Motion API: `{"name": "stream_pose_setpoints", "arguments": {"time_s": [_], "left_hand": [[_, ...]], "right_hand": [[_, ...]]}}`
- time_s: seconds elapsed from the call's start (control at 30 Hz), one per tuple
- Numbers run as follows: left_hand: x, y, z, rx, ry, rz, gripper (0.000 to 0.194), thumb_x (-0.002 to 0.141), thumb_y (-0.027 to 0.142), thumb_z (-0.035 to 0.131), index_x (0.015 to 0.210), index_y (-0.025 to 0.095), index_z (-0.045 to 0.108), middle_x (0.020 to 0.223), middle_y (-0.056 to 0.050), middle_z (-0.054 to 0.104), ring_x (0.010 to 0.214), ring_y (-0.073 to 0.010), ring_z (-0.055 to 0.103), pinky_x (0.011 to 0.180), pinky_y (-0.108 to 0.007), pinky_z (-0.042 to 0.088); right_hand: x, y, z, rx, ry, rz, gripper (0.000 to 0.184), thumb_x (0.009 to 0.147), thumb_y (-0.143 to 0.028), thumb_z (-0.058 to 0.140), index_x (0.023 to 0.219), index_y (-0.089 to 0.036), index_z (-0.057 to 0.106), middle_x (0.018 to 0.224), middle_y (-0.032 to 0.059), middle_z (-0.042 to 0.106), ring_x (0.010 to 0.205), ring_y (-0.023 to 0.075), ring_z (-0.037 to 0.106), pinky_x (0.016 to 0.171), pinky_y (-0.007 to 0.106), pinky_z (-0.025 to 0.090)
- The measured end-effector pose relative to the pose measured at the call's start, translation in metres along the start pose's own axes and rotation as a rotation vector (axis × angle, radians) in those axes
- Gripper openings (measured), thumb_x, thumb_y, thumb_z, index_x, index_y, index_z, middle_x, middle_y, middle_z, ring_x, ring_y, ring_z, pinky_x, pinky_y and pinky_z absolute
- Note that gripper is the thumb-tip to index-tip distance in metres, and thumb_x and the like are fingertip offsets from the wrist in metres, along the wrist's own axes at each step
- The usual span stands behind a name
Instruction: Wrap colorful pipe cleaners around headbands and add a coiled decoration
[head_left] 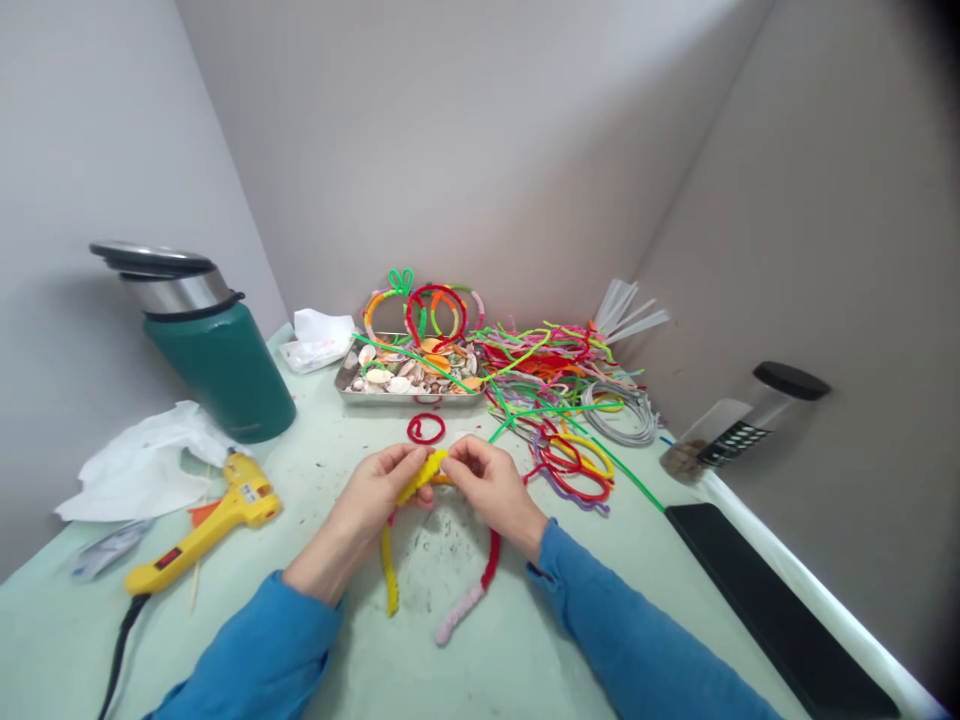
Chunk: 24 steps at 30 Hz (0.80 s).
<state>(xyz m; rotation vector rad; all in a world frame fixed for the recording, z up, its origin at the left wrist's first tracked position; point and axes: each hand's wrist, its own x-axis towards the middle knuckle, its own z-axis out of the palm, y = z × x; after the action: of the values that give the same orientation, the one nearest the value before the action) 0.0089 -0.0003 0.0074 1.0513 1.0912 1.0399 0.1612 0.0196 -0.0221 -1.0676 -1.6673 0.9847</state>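
Both my hands meet at the middle of the table over a fuzzy yellow pipe cleaner [422, 478], which looks twisted or bunched. My left hand [379, 490] pinches its left part; the fingertips of my right hand [487, 485] close on its upper right end. Beneath them lies a curved headband wrapped in pipe cleaners, with a yellow end [390, 575] on the left and a red and pink end [469, 605] on the right. My hands hide its top, so I cannot tell whether the held yellow piece joins it. A red pipe-cleaner ring [426, 428] lies just beyond.
A metal tray [412, 398] of shells stands behind, with wrapped headbands above it. Right of it spreads a pile of colored pipe cleaners [540, 360]. A yellow glue gun [202, 530] and green bottle [225, 370] are left; a black slab [772, 610] and clear jar [742, 425] are right.
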Motion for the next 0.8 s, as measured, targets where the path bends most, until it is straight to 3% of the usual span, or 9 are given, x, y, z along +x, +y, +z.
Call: {"name": "stream_pose_setpoints", "arguments": {"time_s": [0.2,0.33,0.43,0.6,0.7,0.8], "left_hand": [[-0.003,0.005,0.003,0.094,0.039,-0.048,0.028,0.063,0.034,0.071,0.078,0.014,0.059,0.06,0.0,0.062,0.049,-0.0094,0.054,0.05,-0.02,0.041],[-0.002,0.002,0.004,0.035,0.07,0.014,0.025,0.065,0.035,0.07,0.075,0.016,0.056,0.054,0.004,0.058,0.047,-0.0075,0.049,0.048,-0.018,0.037],[0.0,-0.002,0.0,0.006,0.076,0.048,0.024,0.064,0.032,0.071,0.072,0.015,0.057,0.061,0.003,0.058,0.051,-0.0063,0.049,0.049,-0.016,0.036],[0.002,-0.003,-0.004,-0.015,0.067,0.037,0.023,0.064,0.03,0.072,0.076,0.014,0.061,0.066,0.001,0.059,0.056,-0.0067,0.051,0.053,-0.017,0.04],[0.003,0.001,-0.005,-0.017,0.096,0.032,0.032,0.061,0.031,0.074,0.086,0.014,0.062,0.076,-0.001,0.063,0.062,-0.0096,0.056,0.06,-0.021,0.044],[0.004,0.003,-0.007,0.01,0.131,0.031,0.031,0.062,0.033,0.073,0.083,0.013,0.064,0.071,-0.001,0.063,0.057,-0.0089,0.055,0.058,-0.021,0.045]], "right_hand": [[0.001,-0.001,-0.001,0.054,0.028,0.046,0.016,0.079,-0.033,0.054,0.079,-0.017,0.056,0.07,-0.0021,0.055,0.061,0.0096,0.048,0.057,0.021,0.038],[-0.003,-0.005,0.004,0.031,-0.059,0.023,0.022,0.072,-0.032,0.064,0.087,-0.018,0.057,0.077,-0.0017,0.058,0.061,0.0092,0.048,0.055,0.02,0.038],[-0.006,-0.007,0.008,-0.034,-0.026,-0.026,0.018,0.074,-0.029,0.061,0.088,-0.019,0.058,0.081,-0.001,0.058,0.062,0.009,0.048,0.055,0.02,0.038],[-0.007,-0.008,0.009,-0.123,-0.015,-0.043,0.009,0.079,-0.024,0.051,0.074,-0.017,0.054,0.066,-0.0026,0.053,0.058,0.0089,0.046,0.053,0.02,0.035],[-0.008,-0.009,0.006,-0.169,-0.071,-0.053,0.007,0.079,-0.021,0.049,0.074,-0.018,0.051,0.064,-0.0034,0.052,0.056,0.0084,0.045,0.051,0.02,0.033],[-0.008,-0.01,0.002,-0.172,-0.137,-0.06,0.005,0.077,-0.021,0.05,0.073,-0.018,0.051,0.063,-0.0038,0.051,0.055,0.0083,0.045,0.051,0.019,0.033]]}}
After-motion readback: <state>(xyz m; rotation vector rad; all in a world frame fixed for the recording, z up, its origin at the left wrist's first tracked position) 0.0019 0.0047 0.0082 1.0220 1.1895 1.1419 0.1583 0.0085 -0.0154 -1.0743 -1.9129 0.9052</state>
